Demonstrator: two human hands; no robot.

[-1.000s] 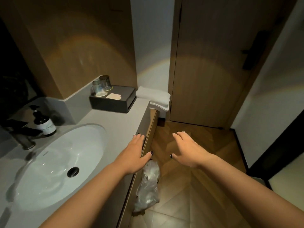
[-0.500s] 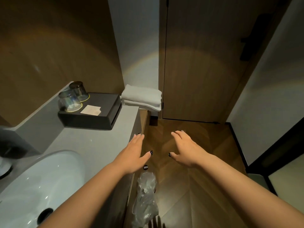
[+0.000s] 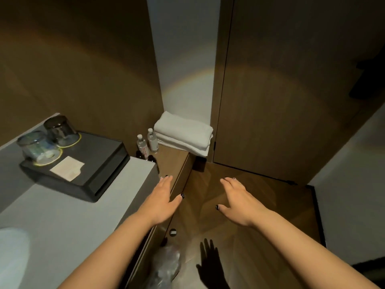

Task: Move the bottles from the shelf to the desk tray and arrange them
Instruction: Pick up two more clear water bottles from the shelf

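Note:
Two small clear water bottles with white caps stand on a low wooden shelf (image 3: 173,161) beyond the counter's end: one bottle (image 3: 142,145) on the left, another (image 3: 152,140) just right of it, beside folded white towels (image 3: 184,134). Dark bottle tops (image 3: 151,158) peek out below them, partly hidden by the counter. My left hand (image 3: 161,200) hovers flat and empty over the counter's right edge, fingers apart. My right hand (image 3: 237,198) is stretched out over the floor, palm down and empty. Both hands are well short of the bottles.
A black tray (image 3: 83,163) on the grey counter (image 3: 73,215) carries two upturned glasses (image 3: 49,140) and a white card. A white sink rim (image 3: 12,257) shows at lower left. A clear plastic bag (image 3: 166,265) hangs below. A wooden door (image 3: 281,101) stands ahead.
The view has swung right and forward: the sink has slid almost out of frame and the bottles on the shelf have come into sight. Both hands stay spread and empty.

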